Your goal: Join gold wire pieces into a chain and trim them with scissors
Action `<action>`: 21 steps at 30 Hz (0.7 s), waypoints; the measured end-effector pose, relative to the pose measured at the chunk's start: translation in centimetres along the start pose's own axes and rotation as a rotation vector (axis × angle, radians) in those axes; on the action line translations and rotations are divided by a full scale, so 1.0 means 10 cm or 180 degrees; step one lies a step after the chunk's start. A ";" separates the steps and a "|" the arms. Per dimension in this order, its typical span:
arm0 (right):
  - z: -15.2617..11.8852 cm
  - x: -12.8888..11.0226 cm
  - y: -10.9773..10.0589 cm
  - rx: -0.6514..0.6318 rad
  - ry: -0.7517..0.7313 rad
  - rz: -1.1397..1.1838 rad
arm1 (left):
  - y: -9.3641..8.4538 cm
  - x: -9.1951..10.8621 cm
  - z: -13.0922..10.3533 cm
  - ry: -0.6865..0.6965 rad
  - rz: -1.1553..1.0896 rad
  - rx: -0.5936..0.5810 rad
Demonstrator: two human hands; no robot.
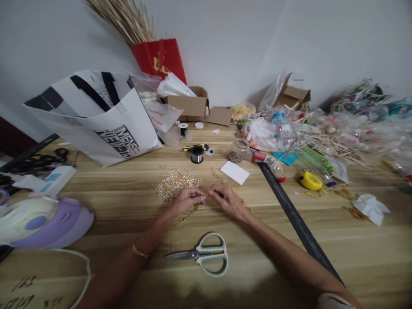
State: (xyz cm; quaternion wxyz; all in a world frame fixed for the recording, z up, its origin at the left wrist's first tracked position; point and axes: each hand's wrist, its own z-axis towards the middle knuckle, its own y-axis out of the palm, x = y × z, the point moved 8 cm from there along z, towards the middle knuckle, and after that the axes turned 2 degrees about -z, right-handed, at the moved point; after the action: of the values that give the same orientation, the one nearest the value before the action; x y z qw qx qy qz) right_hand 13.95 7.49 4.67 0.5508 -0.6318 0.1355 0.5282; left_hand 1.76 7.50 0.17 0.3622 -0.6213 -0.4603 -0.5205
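Note:
My left hand point(189, 199) and my right hand point(225, 200) face each other over the table, each with thumb and fingers pinched together. The fingertips are a small gap apart, and whatever they hold is too fine to make out. Just below my left fingers a thin gold chain point(184, 219) trails down; I cannot tell whether it is gripped. Behind my left hand lies a heap of clear and gold beaded strands point(175, 182). Another gold chain point(240, 198) runs past and partly beneath my right hand. Scissors point(196, 254) with pale handles lie nearer me, blades pointing left.
Beyond the hands stand a wire spool point(197, 155), a jar of beads point(236, 152) and a white card point(234, 172). A large white bag point(125, 124) and a purple iron point(61, 223) are leftward. Rightward lie a yellow tape measure point(310, 180) and several plastic bottles point(317, 165).

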 end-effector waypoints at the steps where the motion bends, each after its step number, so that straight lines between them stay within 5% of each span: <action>1: 0.00 -0.01 0.00 -0.0010 -0.0010 -0.0020 | 0.00 0.00 0.00 -0.0001 -0.0018 0.0009; 8: 0.03 -0.03 -0.04 -0.0066 -0.0159 -0.0388 | -0.05 -0.02 0.02 -0.0012 -0.0109 0.0146; 14: 0.02 -0.16 -0.24 0.0296 -0.0471 -0.1194 | -0.05 0.03 0.00 -0.0030 -0.0200 0.0230; 18: -0.18 -0.46 -0.18 -0.0084 -0.0738 -0.1752 | -0.08 0.04 -0.05 -0.0023 -0.0168 0.0333; 21: -0.45 -0.68 0.06 -0.0772 -0.0948 -0.1872 | -0.11 0.02 -0.09 -0.0015 -0.0217 0.0376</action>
State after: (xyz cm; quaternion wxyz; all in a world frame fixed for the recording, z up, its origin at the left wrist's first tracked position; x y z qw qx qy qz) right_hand 13.07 0.68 9.14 0.6140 -0.6207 -0.1979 0.4456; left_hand 0.39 7.07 0.47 0.3792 -0.5840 -0.5121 -0.5029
